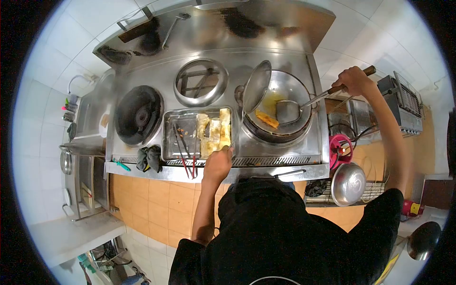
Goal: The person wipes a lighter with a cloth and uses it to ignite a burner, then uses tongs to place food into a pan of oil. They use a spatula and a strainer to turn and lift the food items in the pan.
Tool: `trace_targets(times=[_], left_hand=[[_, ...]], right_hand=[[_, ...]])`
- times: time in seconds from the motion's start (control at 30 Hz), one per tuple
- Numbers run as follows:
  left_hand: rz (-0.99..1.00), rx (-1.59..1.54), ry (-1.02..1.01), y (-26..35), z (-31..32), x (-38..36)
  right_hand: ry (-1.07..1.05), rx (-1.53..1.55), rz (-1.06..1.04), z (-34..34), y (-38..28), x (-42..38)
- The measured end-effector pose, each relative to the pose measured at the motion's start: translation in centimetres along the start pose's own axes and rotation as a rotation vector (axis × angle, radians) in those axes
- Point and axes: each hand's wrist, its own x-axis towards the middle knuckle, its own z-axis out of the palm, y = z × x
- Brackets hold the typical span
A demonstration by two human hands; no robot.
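Note:
My right hand is wrapped round the wooden handle of a ladle. The ladle's bowl is inside a wok with yellowish oil at its bottom. A golden-orange fried piece lies in the wok beside the ladle. My left hand is closed at the front of a metal tray, on the thin handle of a strainer. The strainer's round head leans over the wok's left rim. Several pale yellow food pieces lie in the tray, close to my left hand.
Red-handled tongs rest across the tray's front edge. Left of it is a blackened wok; behind it, a metal ring. A dark cloth and a pen-like object lie along the front edge. A metal bowl stands at right.

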Motion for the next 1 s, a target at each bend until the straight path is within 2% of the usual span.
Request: trace_targets(times=[0.07,0.13,0.17,0.2,0.3,0.33,0.4,0.43,0.47,0.53,0.7,0.8,0.87,1.0], left_hand=[[0.020,-0.050,0.027,-0.2,0.2,0.0],[0.022,-0.040,0.030,-0.2,0.2,0.0],[0.025,-0.033,0.028,-0.1,0.3,-0.1],[0.028,-0.031,0.024,-0.1,0.2,-0.1],[0.043,-0.043,0.004,0.3,-0.3,0.0],[0.048,-0.044,0.007,0.4,-0.4,0.1],[0.068,-0.041,-0.006,0.5,-0.4,0.3],[0.068,-0.061,0.000,0.4,-0.4,0.4],[0.066,-0.084,0.008,0.4,-0.3,0.5],[0.073,-0.084,0.010,0.4,0.0,0.7],[0.060,-0.172,0.001,0.9,0.8,0.8],[0.087,-0.205,0.044,1.3,2.5,1.1],[0.037,-0.185,0.046,1.8,3.5,1.4],[0.087,-0.193,0.146,3.3,4.3,1.3]], right_hand=[[0.018,-0.028,0.020,-0.4,-0.9,-1.1],[0.025,-0.035,0.138,-1.1,-2.1,-2.7],[0.117,0.017,0.131,0.1,-2.0,-3.6],[0.115,0.021,0.134,0.1,-2.6,-4.3],[0.117,0.126,0.343,-1.6,-5.3,-7.6],[0.106,0.136,0.355,-0.9,-6.1,-8.7],[0.342,0.213,0.448,1.5,-7.4,-10.6],[0.391,0.292,0.487,4.6,-7.5,-11.3],[0.384,0.293,0.498,5.9,-8.4,-11.7],[0.287,0.410,0.702,7.9,-10.3,-12.8],[0.320,0.531,0.796,9.7,-15.1,-12.5],[0.342,0.521,0.807,12.9,-16.1,-11.8],[0.375,0.491,0.792,14.8,-16.2,-11.6],[0.426,0.579,0.775,14.9,-16.3,-11.0]])
